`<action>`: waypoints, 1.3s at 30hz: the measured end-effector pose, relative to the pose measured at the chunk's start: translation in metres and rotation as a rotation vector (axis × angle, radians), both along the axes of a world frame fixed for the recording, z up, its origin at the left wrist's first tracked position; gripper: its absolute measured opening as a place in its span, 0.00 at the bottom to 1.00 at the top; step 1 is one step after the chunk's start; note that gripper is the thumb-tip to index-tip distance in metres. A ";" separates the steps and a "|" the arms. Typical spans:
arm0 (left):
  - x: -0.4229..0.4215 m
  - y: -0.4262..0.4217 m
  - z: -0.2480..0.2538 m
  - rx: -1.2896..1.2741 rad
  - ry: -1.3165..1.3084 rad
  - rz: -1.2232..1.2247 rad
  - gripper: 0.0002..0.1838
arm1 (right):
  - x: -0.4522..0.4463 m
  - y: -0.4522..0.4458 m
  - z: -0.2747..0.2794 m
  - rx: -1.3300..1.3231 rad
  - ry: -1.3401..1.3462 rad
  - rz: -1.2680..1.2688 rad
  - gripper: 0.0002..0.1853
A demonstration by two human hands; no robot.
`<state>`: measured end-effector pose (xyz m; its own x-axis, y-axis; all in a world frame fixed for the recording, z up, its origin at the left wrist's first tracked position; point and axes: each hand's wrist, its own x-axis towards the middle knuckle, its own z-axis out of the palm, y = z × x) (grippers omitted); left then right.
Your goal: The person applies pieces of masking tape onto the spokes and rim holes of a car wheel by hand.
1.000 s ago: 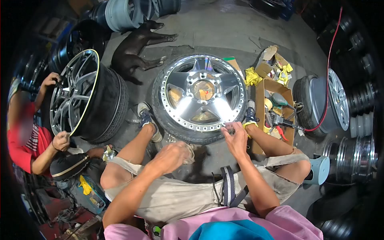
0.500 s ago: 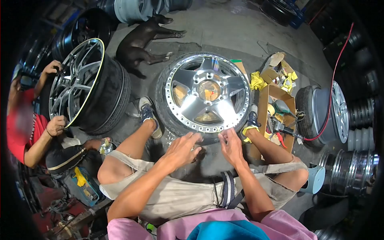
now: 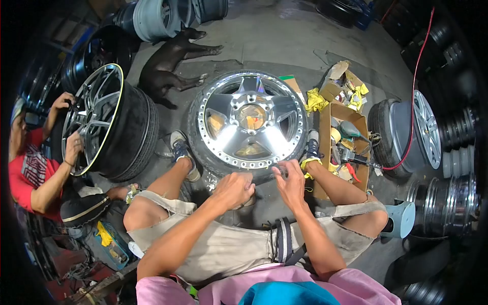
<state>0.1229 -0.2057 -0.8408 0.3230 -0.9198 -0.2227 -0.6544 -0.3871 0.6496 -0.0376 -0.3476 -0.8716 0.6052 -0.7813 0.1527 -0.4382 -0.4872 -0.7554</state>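
Observation:
The silver alloy wheel (image 3: 236, 136) with a polished five-spoke face and a bolt-studded rim lies face up on a tire (image 3: 195, 129) between my feet. My left hand (image 3: 234, 190) is closed just off the near edge of the tire, its fingers curled in; what they may hold is hidden. To its right, my right hand (image 3: 291, 184) is raised near the rim's lower right edge with bent fingers apart, and nothing shows in it. The two hands do not touch each other.
A cardboard box (image 3: 325, 178) of tools stands right of my foot, including a green power tool (image 3: 351, 130). A red hose (image 3: 414, 96) hangs at right. A black dog (image 3: 165, 66) lies beyond the wheel. At left, a person (image 3: 38, 175) handles another wheel (image 3: 94, 119).
My left hand's fingers have curled in, and my right hand's have lifted from the rim edge. The view has shifted slightly. The co-worker's lower hand has moved up onto the spokes.

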 end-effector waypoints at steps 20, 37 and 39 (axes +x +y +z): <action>0.008 0.012 -0.023 -0.205 -0.091 -0.076 0.24 | 0.000 0.064 0.002 0.357 -0.035 0.359 0.04; 0.013 0.023 -0.035 0.178 -0.112 -0.057 0.13 | 0.035 0.035 -0.037 0.113 0.043 -0.048 0.11; 0.016 0.023 -0.036 0.175 -0.129 -0.030 0.13 | 0.037 0.039 -0.031 0.133 -0.040 0.004 0.09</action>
